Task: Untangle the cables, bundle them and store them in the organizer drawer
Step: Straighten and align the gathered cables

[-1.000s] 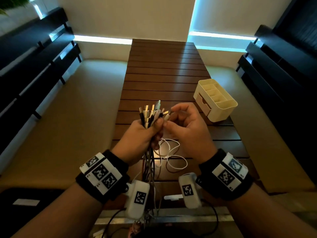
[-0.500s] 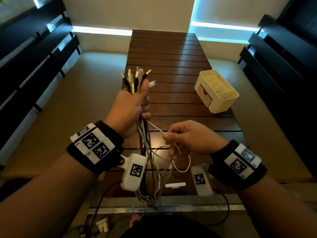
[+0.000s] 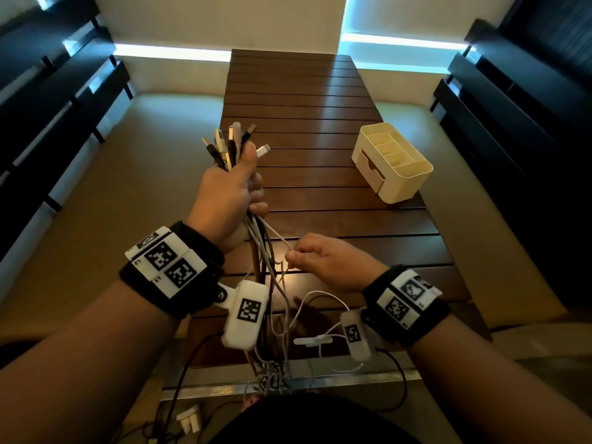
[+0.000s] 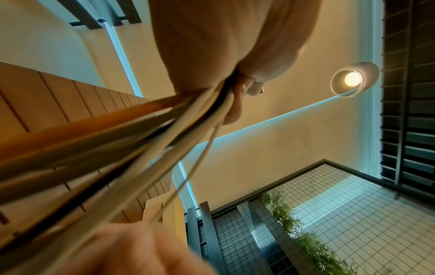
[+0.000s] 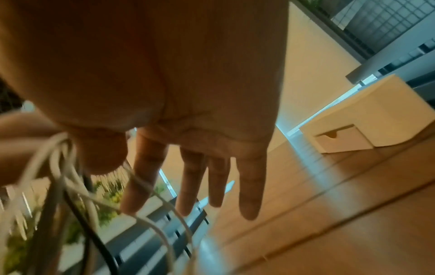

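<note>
Status: untangling in progress, bundling and storage not begun

The left hand (image 3: 224, 193) is closed round the cables (image 3: 261, 251) just below their connector ends (image 3: 230, 145), which stand up in a cluster above the fist. The cables hang from the fist down past the near edge of the slatted wooden table (image 3: 298, 100), where their lower ends remain knotted together (image 3: 272, 373).

The right hand (image 3: 326, 264) pinches one thin white cable (image 3: 275, 233) between thumb and forefinger and draws it sideways out of the hanging group; in the right wrist view the other fingers (image 5: 249, 186) lie extended, holding nothing.

The cream organizer (image 3: 392, 161) stands on the table's right side, well apart from both hands, its drawer (image 3: 368, 169) shut.

Judgement: early stage. One end is gathered; the tangle, any tying, and the drawer all remain outstanding
</note>
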Motion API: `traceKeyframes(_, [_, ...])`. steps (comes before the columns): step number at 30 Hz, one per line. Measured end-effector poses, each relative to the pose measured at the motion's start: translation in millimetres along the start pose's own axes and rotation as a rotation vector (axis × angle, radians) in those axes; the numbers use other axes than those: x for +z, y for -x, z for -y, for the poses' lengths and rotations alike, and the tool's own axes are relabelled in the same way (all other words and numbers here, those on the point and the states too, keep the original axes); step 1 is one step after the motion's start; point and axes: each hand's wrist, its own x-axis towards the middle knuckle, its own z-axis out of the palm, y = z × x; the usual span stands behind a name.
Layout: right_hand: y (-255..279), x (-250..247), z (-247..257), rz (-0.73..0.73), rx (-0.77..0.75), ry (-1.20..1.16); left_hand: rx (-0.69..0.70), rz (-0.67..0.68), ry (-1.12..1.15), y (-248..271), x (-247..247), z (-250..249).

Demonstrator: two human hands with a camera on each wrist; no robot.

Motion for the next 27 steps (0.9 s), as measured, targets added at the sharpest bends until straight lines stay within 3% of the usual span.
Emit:
traceKeyframes(3, [-0.7, 15.9, -9.7, 0.040, 0.071, -0.104, -0.004, -0.004, 0.007, -0.5, -2.8, 0.6])
traceKeyframes(6, [8.9, 22.4, -11.9, 0.214, 0.239, -0.254, -0.014, -0.020, 0.010, 1.2, -7.6, 0.4])
traceKeyframes(9, [12.5, 15.7, -8.6, 0.321, 0.273, -0.126, -0.019, -0.015, 0.005, 3.2, -11.1, -0.5])
traceKeyframes(14, [-4.6, 18.0, -23.7, 0.246, 0.162, 0.169, -0.015, -0.005, -0.002, 6.6, -10.1, -5.5])
traceKeyframes(18, [-7.7, 40.5, -51.6, 0.246, 0.112, 0.122, 0.005, -0.029, 0.003, 5.9, -15.1, -11.9])
traceKeyframes(24, [0.4, 61.0, -76.2, 0.226, 0.232, 0.154, 0.001, -0.030, 0.018, 1.6, -25.3, -12.7])
traceKeyframes(27, [4.6, 57.5, -78.2, 0.350, 0.328, 0.213, 0.009, -0.044, 0.010, 1.2, -27.0, -14.0])
